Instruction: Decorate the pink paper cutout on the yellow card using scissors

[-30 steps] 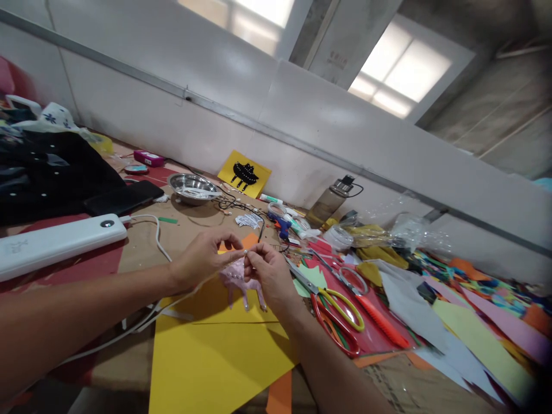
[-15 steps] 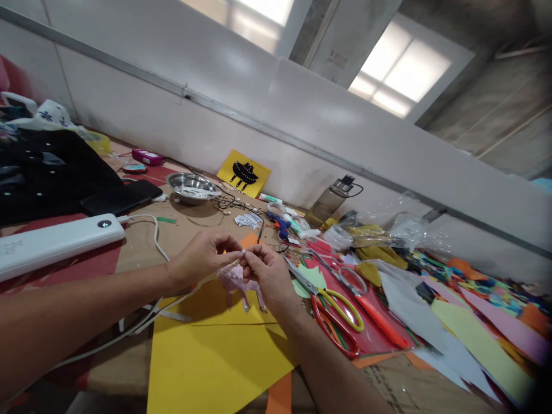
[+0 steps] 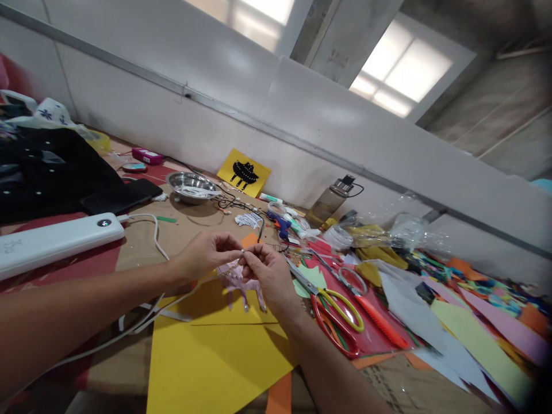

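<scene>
My left hand and my right hand meet fingertip to fingertip, each closed in a pinch. Between them shows a small white bead, partly covered by the fingers. Just below lies a pink cut-out shape with legs and shiny beads along it; my hands hide part of it. It rests on yellow card. Beside my right forearm are large scissors with one red and one yellow handle.
A metal bowl stands behind my hands, near a yellow card with a black beaded cut-out. A blue glue gun and a bottle are further back. Left lies a white power bank with its cable; coloured scraps fill the right.
Hardly anything differs. My fingertips and the small white bead have shifted very slightly; both hands stay pinched together over the pink cut-out.
</scene>
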The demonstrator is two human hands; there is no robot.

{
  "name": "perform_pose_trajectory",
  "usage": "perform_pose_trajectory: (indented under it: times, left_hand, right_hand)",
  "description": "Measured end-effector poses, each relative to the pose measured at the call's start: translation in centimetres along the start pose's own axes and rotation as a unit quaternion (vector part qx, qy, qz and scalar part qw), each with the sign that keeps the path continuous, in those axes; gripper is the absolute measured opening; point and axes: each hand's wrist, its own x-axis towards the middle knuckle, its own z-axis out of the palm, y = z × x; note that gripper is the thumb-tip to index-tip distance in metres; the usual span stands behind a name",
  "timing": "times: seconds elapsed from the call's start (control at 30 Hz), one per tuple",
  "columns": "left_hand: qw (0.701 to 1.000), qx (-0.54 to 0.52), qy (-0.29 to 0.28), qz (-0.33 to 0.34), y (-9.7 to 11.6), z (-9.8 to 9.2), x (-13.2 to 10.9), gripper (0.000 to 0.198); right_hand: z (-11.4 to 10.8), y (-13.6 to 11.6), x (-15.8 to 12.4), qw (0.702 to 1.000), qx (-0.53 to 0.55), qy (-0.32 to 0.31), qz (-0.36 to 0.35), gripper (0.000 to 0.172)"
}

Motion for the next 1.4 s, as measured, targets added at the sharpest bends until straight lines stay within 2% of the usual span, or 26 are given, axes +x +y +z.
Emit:
perform_pose_trajectory:
  times: [0.23, 0.5, 0.83, 0.97, 1.13, 1.23, 1.3, 1.37, 1.4]
  left_hand:
    - [0.999, 0.037, 0.013, 0.018, 0.2, 0.1, -0.2, 0.017]
    - [0.998, -0.061, -0.027, -0.018, -0.3, 0.2, 0.2, 0.015]
    - [0.997, -0.063, -0.045, -0.020, -0.5, 0.0, 0.3, 0.017]
    - [0.997, -0.070, -0.034, -0.029, -0.4, -0.2, 0.3, 0.017]
    - [0.989, -0.146, 0.015, -0.020, -1.0, -0.8, 0.9, 0.015]
    - [0.979, -0.202, 0.034, -0.011, -1.2, -1.1, 1.2, 0.013]
    - [0.971, -0.235, 0.037, -0.009, -1.1, -1.3, 1.3, 0.015]
    - [0.966, -0.257, 0.034, -0.010, -0.9, -1.4, 1.3, 0.017]
    - [0.964, -0.264, 0.034, -0.010, -0.7, -1.5, 1.3, 0.018]
  right_hand:
    - [0.0, 0.0, 0.1, 1.000, -0.018, 0.001, 0.002, 0.015]
    - [0.0, 0.3, 0.2, 1.000, -0.019, -0.007, -0.008, 0.011]
    - [0.1, 0.3, 0.1, 1.000, -0.018, -0.013, -0.021, 0.013]
    - [0.1, 0.3, 0.1, 1.000, -0.001, -0.011, -0.013, 0.014]
    - [0.0, -0.1, 0.2, 1.000, 0.011, 0.003, -0.011, 0.017]
    - [-1.6, -0.7, -0.2, 0.998, -0.050, -0.005, -0.023, 0.022]
    - [-3.8, -1.1, -1.1, 0.989, -0.136, 0.017, -0.046, 0.024]
    - [-6.9, -1.1, -2.4, 0.956, -0.274, 0.069, -0.077, 0.022]
    - [-8.7, -1.0, -3.3, 0.926, -0.356, 0.095, -0.086, 0.021]
